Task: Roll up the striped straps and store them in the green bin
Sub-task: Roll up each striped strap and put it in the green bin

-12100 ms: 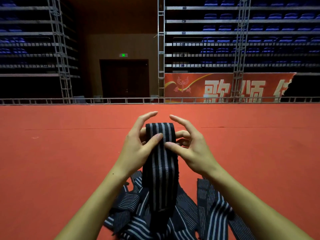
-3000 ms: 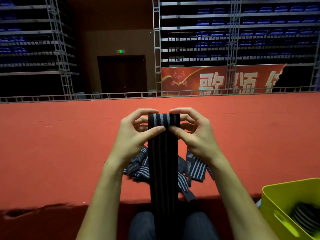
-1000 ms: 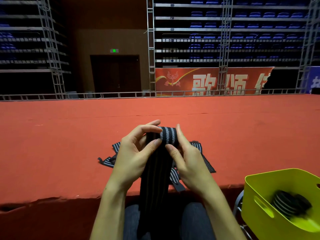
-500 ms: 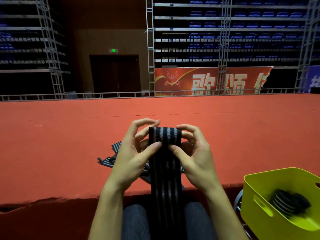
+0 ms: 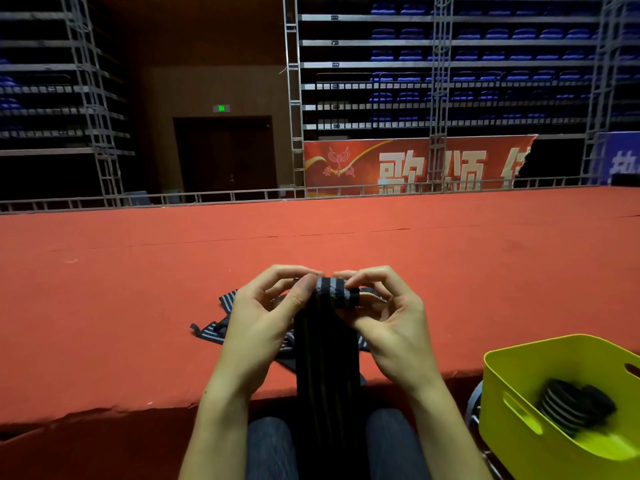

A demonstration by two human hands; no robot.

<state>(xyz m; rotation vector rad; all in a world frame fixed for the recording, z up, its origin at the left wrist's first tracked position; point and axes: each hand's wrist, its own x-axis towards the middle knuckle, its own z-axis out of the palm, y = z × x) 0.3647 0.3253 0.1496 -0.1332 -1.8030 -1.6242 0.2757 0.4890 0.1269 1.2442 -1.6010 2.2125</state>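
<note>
**K:** Striped strap (image 5: 327, 344) status?

**M:** Held up in front of the person, top end wound into a small roll (image 5: 334, 292). Loose tail hangs straight down between the knees (image 5: 273, 448) and runs out of the bottom of the view.

**K:** Grip?

**M:** Both hands on the roll. Left hand (image 5: 259, 323) — thumb pressed on the roll's left end, fingers curled over behind it. Right hand (image 5: 388, 323) — fingertips curled over the top right of the roll, pinching it; the thumb sits under it.

**K:** Other straps?

**M:** Loose pile (image 5: 221, 323) lying flat on the red carpet (image 5: 138, 306), just behind the hands, near the carpeted edge. Partly hidden by the hands and the hanging strap, so no count.

**K:** Bin?

**M:** Green bin (image 5: 509, 420) lower right, below the carpeted edge, beside the right forearm. Dark rolled straps (image 5: 571, 407) lie inside on its floor — at least one roll with pale stripes; too dark to tell how many.

**K:** Held strap touching the bin?

**M:** No, well apart.
</note>
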